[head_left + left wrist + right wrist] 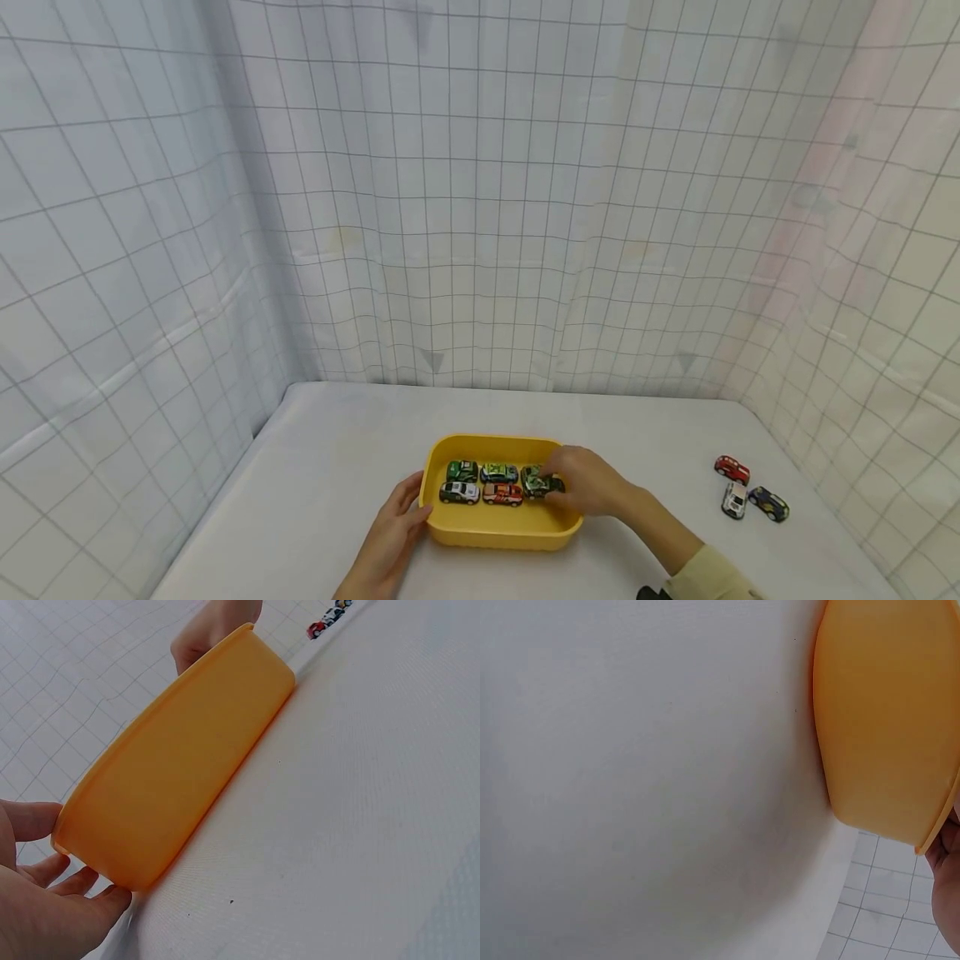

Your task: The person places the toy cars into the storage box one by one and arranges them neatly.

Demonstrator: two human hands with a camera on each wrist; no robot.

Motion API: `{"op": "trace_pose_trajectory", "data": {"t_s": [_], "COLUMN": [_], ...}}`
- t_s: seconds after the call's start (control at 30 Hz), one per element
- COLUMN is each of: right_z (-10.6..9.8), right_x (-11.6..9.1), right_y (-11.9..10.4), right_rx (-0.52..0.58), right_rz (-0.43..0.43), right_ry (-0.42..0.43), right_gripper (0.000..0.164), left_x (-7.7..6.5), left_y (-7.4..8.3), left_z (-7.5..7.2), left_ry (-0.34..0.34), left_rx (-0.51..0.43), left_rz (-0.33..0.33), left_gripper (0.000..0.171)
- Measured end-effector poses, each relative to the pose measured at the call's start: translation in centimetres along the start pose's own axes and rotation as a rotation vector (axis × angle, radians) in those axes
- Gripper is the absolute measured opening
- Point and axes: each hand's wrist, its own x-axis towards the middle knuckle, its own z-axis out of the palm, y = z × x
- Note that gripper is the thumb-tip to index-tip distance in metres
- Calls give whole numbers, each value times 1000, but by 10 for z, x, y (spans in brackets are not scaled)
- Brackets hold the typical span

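My left hand (392,533) grips the left end of a yellow plastic tray (498,537), thumb at the rim and fingers against the outer wall in the left wrist view. Over the tray's right end reaches my right hand (588,482), its fingertips around a dark green camouflage toy car (536,483) that they partly cover. Beside that car stand a lime green toy car (498,473) and an orange-red one (502,495). Farther left are a green toy car (462,472) and a white and dark green one (459,493). In the right wrist view the tray wall hides the cars.
To the right on the white table (315,467) lie a red toy car (732,469), a white one (734,501) and a dark blue one (769,504), close together. White gridded curtains (495,208) enclose the table at the back and both sides.
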Motion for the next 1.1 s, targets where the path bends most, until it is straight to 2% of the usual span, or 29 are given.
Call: {"op": "trace_pose_trajectory", "data": {"t_s": [0.5, 0.93, 1.1], "right_z": [0, -10, -19], "right_x": [4, 4, 4], "right_y": [-5, -4, -4], "right_rx": [-60, 121, 146], "right_rz": [-10, 30, 18], "right_ry": [-23, -31, -28], "right_gripper": [27, 26, 25], "left_x": [0, 0, 1], "left_y": [2, 0, 0], "left_z": [1, 0, 0], "left_ry": [9, 9, 4], "left_rx": [4, -1, 1], "left_rz": [-9, -3, 2], "left_gripper": [64, 63, 63]}}
